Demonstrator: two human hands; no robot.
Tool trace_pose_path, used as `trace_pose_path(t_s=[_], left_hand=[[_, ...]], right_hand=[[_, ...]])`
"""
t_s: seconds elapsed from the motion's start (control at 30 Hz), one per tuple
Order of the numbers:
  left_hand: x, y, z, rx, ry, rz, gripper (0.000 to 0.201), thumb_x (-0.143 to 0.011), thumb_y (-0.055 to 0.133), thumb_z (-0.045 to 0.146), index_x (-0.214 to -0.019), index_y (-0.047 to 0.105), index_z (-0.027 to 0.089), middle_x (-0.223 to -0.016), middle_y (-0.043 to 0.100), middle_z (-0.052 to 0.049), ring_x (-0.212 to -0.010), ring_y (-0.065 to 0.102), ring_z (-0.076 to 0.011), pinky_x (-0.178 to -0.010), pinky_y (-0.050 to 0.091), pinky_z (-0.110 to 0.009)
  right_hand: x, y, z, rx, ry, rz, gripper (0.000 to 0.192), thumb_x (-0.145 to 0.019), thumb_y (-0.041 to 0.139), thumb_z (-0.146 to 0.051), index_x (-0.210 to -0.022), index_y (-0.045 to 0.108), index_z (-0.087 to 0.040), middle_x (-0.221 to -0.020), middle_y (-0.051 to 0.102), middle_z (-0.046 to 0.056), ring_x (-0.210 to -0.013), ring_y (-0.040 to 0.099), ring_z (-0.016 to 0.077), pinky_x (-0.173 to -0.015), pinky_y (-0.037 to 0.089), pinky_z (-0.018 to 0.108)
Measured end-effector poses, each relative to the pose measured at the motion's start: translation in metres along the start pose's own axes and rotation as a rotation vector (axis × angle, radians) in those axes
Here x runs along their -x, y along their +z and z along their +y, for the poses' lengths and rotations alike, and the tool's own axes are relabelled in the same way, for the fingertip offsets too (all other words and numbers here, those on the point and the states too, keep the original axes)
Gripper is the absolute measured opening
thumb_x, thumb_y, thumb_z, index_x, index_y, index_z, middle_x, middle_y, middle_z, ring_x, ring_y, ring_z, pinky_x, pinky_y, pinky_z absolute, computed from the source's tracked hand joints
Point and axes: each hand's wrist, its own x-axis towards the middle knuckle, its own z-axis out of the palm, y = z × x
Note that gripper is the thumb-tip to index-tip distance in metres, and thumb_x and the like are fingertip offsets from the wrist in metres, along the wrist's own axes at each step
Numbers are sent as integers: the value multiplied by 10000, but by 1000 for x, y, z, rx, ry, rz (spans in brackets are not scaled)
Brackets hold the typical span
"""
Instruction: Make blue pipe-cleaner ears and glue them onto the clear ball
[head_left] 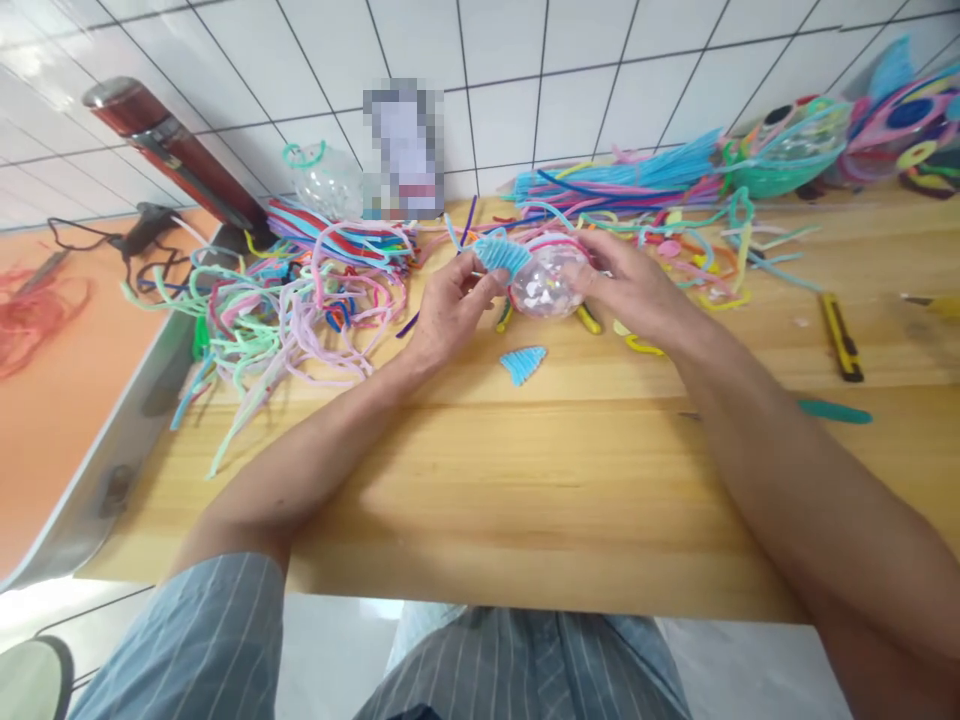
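Between my hands is a clear plastic ball [547, 285] with a pink pipe cleaner round its top and small pale bits showing inside. My left hand [457, 305] pinches a blue wound pipe-cleaner piece [504, 253] against the ball's left side. Fingers of my right hand [626, 280] are closed round the ball's right side. A second blue pipe-cleaner piece [523, 364], fan-shaped, lies on the wooden table [480, 470] just below. Yellow pipe-cleaner bits [589, 319] show under the ball.
Loose pipe cleaners [300, 310] are heaped on the left, with bundles [622, 185] along the tiled wall. Finished-looking ball figures [795, 150] stand at the back right. A yellow utility knife [841, 338] and a teal stick [836, 411] lie right. A dark red flask [176, 150] leans at back left.
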Motion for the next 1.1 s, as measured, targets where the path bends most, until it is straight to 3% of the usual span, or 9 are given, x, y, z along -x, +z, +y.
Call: trace_pose_path(t_s=[0.27,0.43,0.63,0.87,1.1], left_hand=[[2,0,1,-32,12,-3,454,-995,700,654,-951,709,202,-852,750,-15,-752,719,-130,-652,605,-238],[1,0,2,-27,-29,4,458,-984,713,656,-915,689,204,-830,743,-13,-748,711,-132,-667,601,-243],[2,-1,2,-41,-14,-4,447,-988,713,645,-920,680,204,-854,731,-11,-777,697,-132,-679,577,-245],[4,3,3,-73,31,63,386,-1020,686,586,-942,701,209,-874,725,-16,-763,646,-127,-734,563,-272],[9,11,-4,-117,-8,139,418,-1025,669,591,-857,637,210,-803,656,-9,-730,597,-132,-695,536,-276]], right_hand=[[0,9,2,-7,29,29,703,-858,814,-716,-1426,663,-330,-1452,732,81,-1375,656,380,-1168,542,661],[0,11,2,13,79,46,665,-860,811,-725,-1403,663,-371,-1442,731,68,-1313,689,375,-1147,568,669],[2,12,3,45,82,62,636,-870,801,-687,-1378,664,-329,-1428,732,96,-1319,683,391,-1136,565,685],[4,13,6,21,92,62,651,-849,811,-639,-1389,655,-313,-1411,721,110,-1260,709,388,-1063,607,651],[5,14,10,2,81,82,669,-831,835,-645,-1387,664,-314,-1379,735,111,-1232,717,379,-1027,627,616]])
